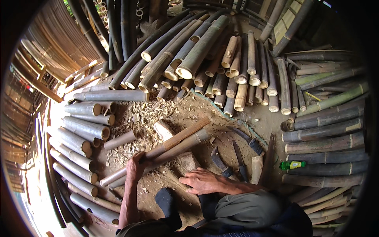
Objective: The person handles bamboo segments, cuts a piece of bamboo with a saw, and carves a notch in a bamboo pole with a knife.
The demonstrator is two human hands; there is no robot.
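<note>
My left hand [135, 165] is closed around a brown bamboo pole [177, 136] that slants from lower left to upper right. A second, greyer bamboo pole [185, 145] lies alongside it on the near side. Under the poles are a pale wooden block [162, 129] and another short block [188, 161]. My right hand [203, 181] is palm down just on the near side of that short block, its fingers apart and slightly bent. Nothing is plainly visible in its grip. Right of it, on the ground, lie a curved blade [218, 160], a straight knife [238, 155] and a saw [269, 158].
Cut bamboo lengths [77, 140] are lined up on the left. A large bamboo pile [205, 49] fills the far side, and more poles [323, 136] lie stacked on the right with a green bottle [292, 165] on them. Wood shavings [134, 114] cover the ground. A short bamboo piece [121, 140] lies among them.
</note>
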